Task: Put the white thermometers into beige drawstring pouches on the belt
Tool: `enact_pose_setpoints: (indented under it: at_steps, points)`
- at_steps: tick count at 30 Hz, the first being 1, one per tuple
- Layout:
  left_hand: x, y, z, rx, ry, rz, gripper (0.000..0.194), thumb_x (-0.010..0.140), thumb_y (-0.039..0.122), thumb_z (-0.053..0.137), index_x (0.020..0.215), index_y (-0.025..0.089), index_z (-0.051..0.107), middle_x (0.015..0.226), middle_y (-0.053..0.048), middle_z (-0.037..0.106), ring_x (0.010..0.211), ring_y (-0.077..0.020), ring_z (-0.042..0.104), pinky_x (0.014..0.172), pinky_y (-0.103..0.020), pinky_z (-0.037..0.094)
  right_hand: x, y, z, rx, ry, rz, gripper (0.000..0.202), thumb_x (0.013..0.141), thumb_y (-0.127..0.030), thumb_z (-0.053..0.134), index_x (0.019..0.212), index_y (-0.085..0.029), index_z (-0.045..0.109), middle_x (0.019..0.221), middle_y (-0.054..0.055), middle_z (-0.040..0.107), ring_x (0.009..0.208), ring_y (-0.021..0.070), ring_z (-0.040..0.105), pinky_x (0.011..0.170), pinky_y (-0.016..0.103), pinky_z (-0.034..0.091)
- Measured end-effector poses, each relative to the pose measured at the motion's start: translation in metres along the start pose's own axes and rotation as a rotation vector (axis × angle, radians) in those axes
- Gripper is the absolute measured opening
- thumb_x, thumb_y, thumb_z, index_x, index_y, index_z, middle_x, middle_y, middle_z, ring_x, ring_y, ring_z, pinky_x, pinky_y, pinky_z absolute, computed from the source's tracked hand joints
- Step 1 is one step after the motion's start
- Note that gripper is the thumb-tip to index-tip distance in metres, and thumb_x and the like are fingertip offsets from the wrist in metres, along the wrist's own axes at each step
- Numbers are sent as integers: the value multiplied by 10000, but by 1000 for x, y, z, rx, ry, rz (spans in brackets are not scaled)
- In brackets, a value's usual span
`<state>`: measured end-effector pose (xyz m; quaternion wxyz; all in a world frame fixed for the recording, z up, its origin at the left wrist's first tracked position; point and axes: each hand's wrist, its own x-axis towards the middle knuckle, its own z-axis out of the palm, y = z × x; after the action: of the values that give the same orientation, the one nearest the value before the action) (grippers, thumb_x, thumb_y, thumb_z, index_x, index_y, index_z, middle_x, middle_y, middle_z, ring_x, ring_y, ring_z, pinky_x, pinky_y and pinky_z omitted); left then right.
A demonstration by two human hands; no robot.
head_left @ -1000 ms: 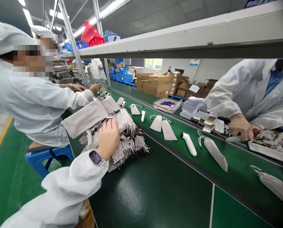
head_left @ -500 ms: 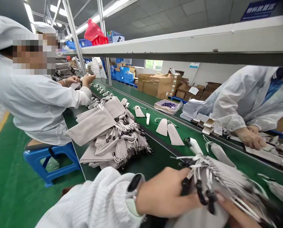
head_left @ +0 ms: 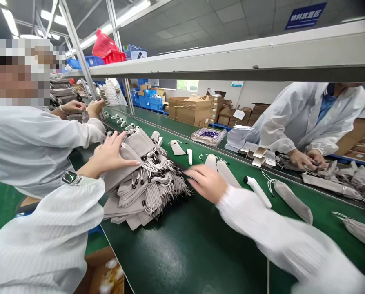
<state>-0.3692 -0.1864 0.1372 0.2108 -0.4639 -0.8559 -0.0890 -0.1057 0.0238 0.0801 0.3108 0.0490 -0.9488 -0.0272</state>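
A heaped pile of grey drawstring pouches (head_left: 136,200) lies on the green work surface, its white cords and black cord stoppers facing right. My left hand (head_left: 113,155) rests at the upper left of the pile, thumb stretched out over a pouch and fingers apart. At the pile's right edge is my right hand (head_left: 207,181), slightly blurred, its fingers extended toward the cord ends. I see nothing held in it. Just behind the right hand lie two pouches (head_left: 227,173). A white handheld device with a black tip (head_left: 257,192) is to its right.
Along the green belt lie a small white device (head_left: 189,156), a filled pouch (head_left: 293,201) and another pouch (head_left: 363,234). A purple-patterned tray (head_left: 208,135) stands beyond. Co-workers sit at left and work across the belt. A white shelf (head_left: 219,57) spans overhead. An open carton (head_left: 99,269) is below.
Both hands have moved left to the large pile. The bundle of pouches they held at the front right is no longer in them. The view has shifted slightly right.
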Motion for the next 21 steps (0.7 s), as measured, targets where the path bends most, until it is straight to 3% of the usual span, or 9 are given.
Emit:
enact_pose_setpoints:
  at_steps: [2, 4, 7, 9, 11, 13, 16, 19, 21]
  points:
    - [7, -1, 2, -52, -56, 86, 925, 696, 612, 467, 1329, 76, 58, 1366, -179, 213, 1213, -304, 281, 920, -442, 305, 70, 3, 36, -65, -192, -131, 363, 772, -251, 532, 1116, -148, 481, 1132, 114, 498, 995, 221, 475, 773, 343, 445]
    - [8, -5, 4, -57, -57, 125, 922, 703, 611, 457, 1324, 57, 61, 1360, -183, 233, 1212, -282, 298, 919, -393, 331, 114, 7, 62, -115, -358, -199, 472, 679, -251, 636, 1116, -166, 480, 1065, 120, 527, 931, 242, 499, 669, 339, 463]
    - [3, -15, 9, -8, -23, 62, 961, 654, 621, 523, 1309, 42, 125, 1278, -227, 367, 1102, -302, 448, 809, -381, 429, 127, 5, 75, -151, -381, -226, 339, 703, -179, 597, 1035, -183, 526, 969, 114, 554, 865, 232, 518, 570, 297, 447]
    - [-3, -21, 11, 6, -35, -12, 919, 658, 632, 511, 1289, 46, 190, 1150, -215, 508, 943, -289, 568, 693, -358, 478, 113, 1, 69, -175, -352, -227, 226, 787, -115, 458, 992, -169, 537, 952, 126, 547, 833, 218, 523, 531, 279, 432]
    - [-6, -27, 13, 7, -29, -72, 863, 664, 650, 486, 1247, 49, 277, 1038, -187, 584, 839, -272, 611, 632, -338, 489, 92, -1, 51, -205, -311, -235, 266, 825, -73, 341, 980, -158, 539, 913, 131, 549, 781, 201, 529, 487, 257, 415]
    - [-5, -32, 12, -11, -7, -87, 839, 636, 669, 496, 1198, 64, 351, 1006, -160, 603, 816, -263, 614, 619, -332, 491, 68, 1, 20, -243, -206, -254, 288, 834, -73, 306, 963, -156, 549, 850, 119, 564, 732, 186, 535, 459, 239, 406]
    - [2, -36, 6, -98, -41, -122, 810, 574, 672, 550, 1149, 116, 422, 1008, -95, 607, 810, -234, 608, 633, -326, 492, 24, 14, -39, -277, 76, -198, 263, 832, -112, 347, 954, -163, 575, 842, 107, 592, 736, 174, 561, 507, 241, 447]
    - [0, -33, -8, -154, -50, -263, 757, 556, 657, 576, 1067, 106, 490, 934, -60, 617, 728, -192, 599, 616, -330, 490, -47, 27, -88, -209, 198, -21, 246, 808, -172, 431, 1000, -192, 584, 998, 112, 578, 850, 174, 573, 638, 256, 483]
    - [-17, -26, -23, -147, 82, -297, 691, 615, 626, 556, 1014, 64, 514, 833, -55, 619, 615, -149, 577, 554, -327, 487, -110, 29, -101, -185, 184, 124, 232, 796, -224, 450, 958, -208, 616, 1023, 104, 581, 856, 170, 582, 664, 254, 488]
